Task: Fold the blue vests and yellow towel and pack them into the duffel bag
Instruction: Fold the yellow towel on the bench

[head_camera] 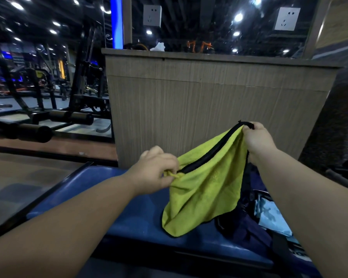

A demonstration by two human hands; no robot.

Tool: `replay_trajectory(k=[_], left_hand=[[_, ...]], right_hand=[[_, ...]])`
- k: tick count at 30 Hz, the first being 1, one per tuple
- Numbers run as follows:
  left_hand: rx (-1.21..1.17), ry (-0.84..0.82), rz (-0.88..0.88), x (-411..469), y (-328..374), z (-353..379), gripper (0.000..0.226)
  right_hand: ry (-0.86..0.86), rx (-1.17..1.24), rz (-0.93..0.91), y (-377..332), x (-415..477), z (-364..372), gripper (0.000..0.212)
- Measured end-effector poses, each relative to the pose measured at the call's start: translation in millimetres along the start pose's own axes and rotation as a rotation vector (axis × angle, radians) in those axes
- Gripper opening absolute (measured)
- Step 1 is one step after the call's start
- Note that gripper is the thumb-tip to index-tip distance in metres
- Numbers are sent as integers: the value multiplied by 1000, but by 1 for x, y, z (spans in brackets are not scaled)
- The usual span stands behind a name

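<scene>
The yellow towel [205,189] hangs in the air above the right half of the blue padded surface [133,215], stretched by its black-trimmed top edge between the two hands. The left hand [157,171] has its fingers pinched together on the low corner; the right hand [257,141] has its fingers clamped on the high corner, so the edge slopes up to the right. The step in hand looks like squaring the towel for its first fold. To do it well, bring both corners level and pull the edge taut so the sagging cloth hangs flat, then lower it onto the bare left part of the surface. Dark blue cloth [247,229], probably the vests or the bag, lies at the right edge under the towel.
</scene>
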State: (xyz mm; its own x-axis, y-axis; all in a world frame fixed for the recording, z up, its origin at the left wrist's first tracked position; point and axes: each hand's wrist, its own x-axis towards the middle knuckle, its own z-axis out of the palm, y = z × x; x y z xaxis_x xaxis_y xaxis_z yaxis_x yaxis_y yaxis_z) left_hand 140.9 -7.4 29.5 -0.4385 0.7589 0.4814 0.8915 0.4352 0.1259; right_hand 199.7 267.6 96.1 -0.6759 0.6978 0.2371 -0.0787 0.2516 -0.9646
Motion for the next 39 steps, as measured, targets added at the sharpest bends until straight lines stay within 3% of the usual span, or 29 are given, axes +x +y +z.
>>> replay_trajectory(k=[3, 7, 9, 13, 15, 19, 24, 28, 32, 35, 37, 39], left_hand=[[-324, 214, -43, 5, 2, -14, 13], [-661, 350, -177, 15, 0, -31, 14], [-623, 359, -198, 15, -4, -40, 14], [-247, 139, -128, 10, -11, -51, 37], [-168, 67, -110, 9, -13, -52, 40], [-92, 17, -139, 7, -18, -58, 35], [96, -253, -208, -4, -38, -47, 11], [-50, -234, -387, -5, -30, -33, 22], [-288, -298, -465, 6, 1, -4, 74], [-486, -435, -469, 15, 25, 24, 96], [-611, -464, -454, 18, 38, 42, 102], [-611, -390, -446, 20, 41, 53, 88]], right_hand=[[13, -45, 7, 3, 0, -6, 15], [65, -108, -5, 3, -3, -10, 23], [69, -129, -4, 4, -5, -11, 25], [51, -167, -9, 2, -8, -9, 18], [49, -173, -13, 0, -10, -8, 16], [33, -153, -32, 0, -12, -8, 17], [-14, -111, -110, -6, -13, -4, 14], [-60, -273, -237, -16, -16, -2, 22], [-70, -400, -352, -27, -19, 8, 23], [-60, -390, -365, -32, -19, 14, 22], [-50, -370, -353, -34, -19, 16, 21], [-35, -369, -341, -35, -17, 17, 22]])
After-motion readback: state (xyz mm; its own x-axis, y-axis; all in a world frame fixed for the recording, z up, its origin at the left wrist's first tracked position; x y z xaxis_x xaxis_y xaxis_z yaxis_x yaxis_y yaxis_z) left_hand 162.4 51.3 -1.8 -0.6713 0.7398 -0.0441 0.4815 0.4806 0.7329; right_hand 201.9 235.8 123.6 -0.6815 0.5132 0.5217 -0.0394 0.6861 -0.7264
